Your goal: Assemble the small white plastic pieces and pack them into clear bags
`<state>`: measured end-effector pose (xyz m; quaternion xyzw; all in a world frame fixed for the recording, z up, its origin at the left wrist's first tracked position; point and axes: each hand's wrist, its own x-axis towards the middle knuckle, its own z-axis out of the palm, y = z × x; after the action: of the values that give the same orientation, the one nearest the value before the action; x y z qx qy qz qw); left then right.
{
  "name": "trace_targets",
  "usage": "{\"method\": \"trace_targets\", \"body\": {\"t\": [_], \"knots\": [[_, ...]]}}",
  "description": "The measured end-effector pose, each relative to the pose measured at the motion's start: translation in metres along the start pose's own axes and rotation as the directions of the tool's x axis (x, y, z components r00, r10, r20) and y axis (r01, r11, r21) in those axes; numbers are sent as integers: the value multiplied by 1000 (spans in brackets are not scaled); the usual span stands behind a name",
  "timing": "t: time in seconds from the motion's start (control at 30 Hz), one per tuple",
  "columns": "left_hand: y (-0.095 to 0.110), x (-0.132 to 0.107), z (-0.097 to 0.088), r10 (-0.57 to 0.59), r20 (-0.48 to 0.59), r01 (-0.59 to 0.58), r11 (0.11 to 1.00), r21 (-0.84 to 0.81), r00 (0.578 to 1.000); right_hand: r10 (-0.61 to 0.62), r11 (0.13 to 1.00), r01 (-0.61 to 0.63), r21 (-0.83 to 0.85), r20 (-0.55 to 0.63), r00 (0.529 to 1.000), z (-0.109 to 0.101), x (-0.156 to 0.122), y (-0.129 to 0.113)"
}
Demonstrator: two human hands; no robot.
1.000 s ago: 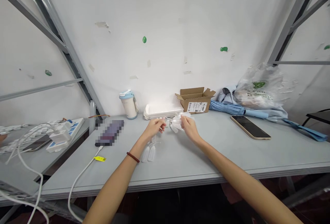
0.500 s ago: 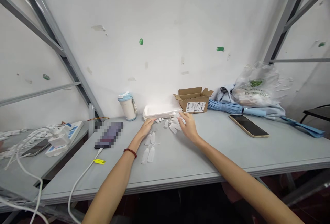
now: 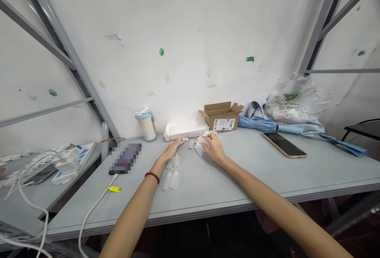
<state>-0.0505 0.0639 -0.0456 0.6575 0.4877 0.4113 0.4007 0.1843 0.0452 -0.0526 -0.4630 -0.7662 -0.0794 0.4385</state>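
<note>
My left hand (image 3: 172,150) rests on its side on the grey table, fingers stretched out and fingertips beside small white pieces (image 3: 186,139). Over a loose pile of white plastic tags (image 3: 198,150) is my right hand (image 3: 215,148), its thumb and fingers pinched on a tag at the pile's right side. Part of that tag is hidden by the fingers. Close to my left wrist, a pair of white tags (image 3: 170,181) with thin strings lies flat. More tags (image 3: 175,160) lie just above them, partly covered by the hand.
Behind my hands stand a white tray (image 3: 187,129) and an open cardboard box (image 3: 225,124). A cup (image 3: 147,127) and a phone on a cable are to the left. On the right lie another phone (image 3: 284,144), a blue umbrella (image 3: 258,123) and a plastic bag (image 3: 292,101).
My right hand's fingers have come down and closed over the tags at the pile's right side. My left hand has barely moved, and the view has shifted slightly.
</note>
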Motion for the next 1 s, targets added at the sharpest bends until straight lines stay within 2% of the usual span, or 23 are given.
{"method": "trace_targets", "body": {"t": [0.13, 0.23, 0.4, 0.47, 0.53, 0.63, 0.7, 0.8, 1.0], "knots": [[-1, -1, -1, 14, -8, -13, 998, 61, 1000, -38, 999, 38, -17, -20, 999, -4, 0, -6], [-1, -4, -5, -17, -7, 17, 999, 42, 1000, -68, 998, 68, 7, -37, 997, -12, -2, -20], [3, -8, -12, -64, -86, 72, 993, 91, 994, -250, 962, 246, 119, 21, 968, -18, -10, -49], [4, -9, -13, -43, -80, 54, 989, 139, 996, -363, 927, 350, 131, 90, 927, -15, -13, -59], [4, -9, -14, -1, -64, 13, 984, 177, 998, -474, 880, 460, 115, 183, 861, -11, -11, -67], [1, -10, -15, 39, -70, -23, 977, 213, 997, -544, 832, 544, 106, 345, 765, -5, -2, -77], [-1, -10, -16, 45, -92, -22, 973, 232, 995, -511, 847, 517, 123, 458, 727, -3, 7, -83], [-1, -10, -18, 39, -124, -6, 968, 251, 992, -427, 891, 434, 137, 578, 695, -3, 14, -88], [4, -13, -17, -42, -185, 69, 987, 147, 982, -361, 931, 302, 203, 626, 691, -7, 7, -87]]}}
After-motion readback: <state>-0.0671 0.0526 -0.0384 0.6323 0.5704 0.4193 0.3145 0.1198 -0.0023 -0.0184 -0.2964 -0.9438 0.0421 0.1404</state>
